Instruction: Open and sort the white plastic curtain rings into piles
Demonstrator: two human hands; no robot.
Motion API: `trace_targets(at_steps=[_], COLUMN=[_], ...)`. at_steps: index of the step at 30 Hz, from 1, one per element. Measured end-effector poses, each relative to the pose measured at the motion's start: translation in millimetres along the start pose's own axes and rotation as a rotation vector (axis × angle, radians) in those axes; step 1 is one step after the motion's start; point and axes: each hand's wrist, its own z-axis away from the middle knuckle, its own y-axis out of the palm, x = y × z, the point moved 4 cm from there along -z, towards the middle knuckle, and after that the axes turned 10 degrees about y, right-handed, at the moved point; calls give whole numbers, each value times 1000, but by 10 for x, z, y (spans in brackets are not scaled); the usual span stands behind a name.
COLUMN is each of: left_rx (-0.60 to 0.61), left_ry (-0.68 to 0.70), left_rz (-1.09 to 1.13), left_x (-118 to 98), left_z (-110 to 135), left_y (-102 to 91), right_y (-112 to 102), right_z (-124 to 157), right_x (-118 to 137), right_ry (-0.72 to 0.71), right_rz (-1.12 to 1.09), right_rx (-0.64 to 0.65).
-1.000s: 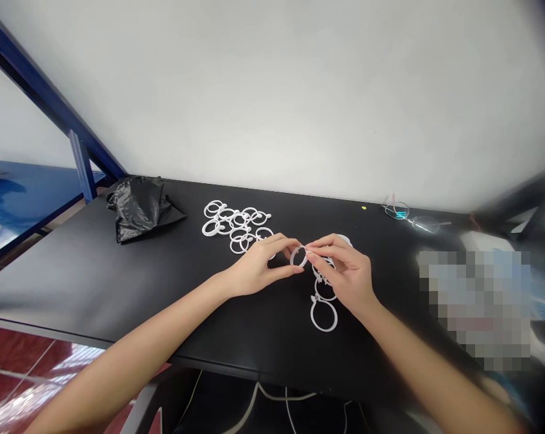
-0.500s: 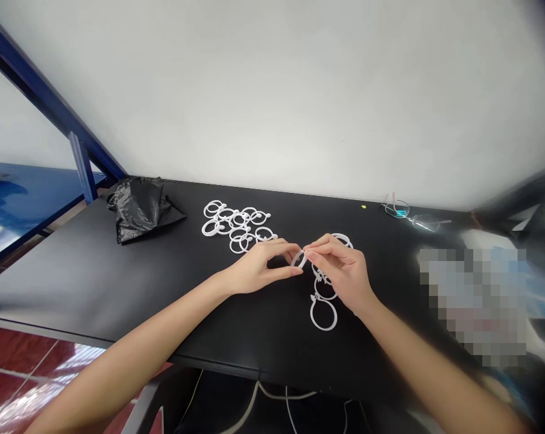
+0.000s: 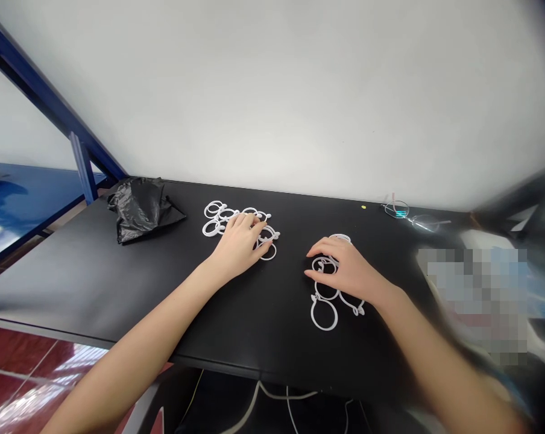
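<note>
Shifted leftward since the earlier frame, the left hand (image 3: 237, 248) is nearer the left white rings (image 3: 209, 234) on the bench (image 3: 119, 289), directly beneath it, its pinch impossible to tell, while the right hand (image 3: 345, 265) arches, spread, over the right white rings (image 3: 327, 298).

Blk table (image 3: 263, 325) w/ wht rings (image 3: 325, 328) in 2 grps, blk plastic bag (image 3: 141, 208) far L, specs (image 3: 401, 213) back R

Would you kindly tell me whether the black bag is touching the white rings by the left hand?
Apart: the head view shows bare black tabletop between the black bag and those white rings.
</note>
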Motion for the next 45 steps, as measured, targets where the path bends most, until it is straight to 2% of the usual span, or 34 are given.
trace_targets(at_steps=[3,6,9,13,15,18,24,27,29,31,34,37,41,43,45], left_rx=[14,-20,-73,-97,-92,-85,-114,-120,-58,43,147,168,8,-55,-68], left_ry=[-23,-33,2,109,158,197,203,132,21,-101,-196,-248,-348,-360,-364], left_rz=[-18,20,82,161,189,210,296,548,834,1134,1483,1717,1872,1884,1879], left_x=[-2,-27,-89,-218,-281,-336,-351,-395,-445,-512,-586,-569,-457,-432,-442], left_z=[9,-2,-20,-33,-33,-32,-34,-38,-44,-47,-52,-57,-70,-75,-71], left_y=[23,-5,-54,-70,-60,-49,-65,-75,-46,5,57,87,85,73,72], right_y=[18,-52,-156,-223,-196,-107,-96,-169,-188,-145,-31,25,41,51,69], right_z=[13,29,44,59,59,39,-18,5,60,116,165,169,143,140,142], right_x=[-5,4,-22,-148,-221,-271,-155,-15,90,181,289,308,256,230,216], right_ry=[-5,2,4,6,20,-8,-72,-101,-161,-223,-310,-249,-66,-19,-9], right_rz=[11,-16,16,102,133,144,27,-90,-197,-285,-343,-389,-484,-514,-538], right_rx=[58,77,46,-66,-101,-89,-102,-287,-461,-554,-536,-503,-471,-486,-502])
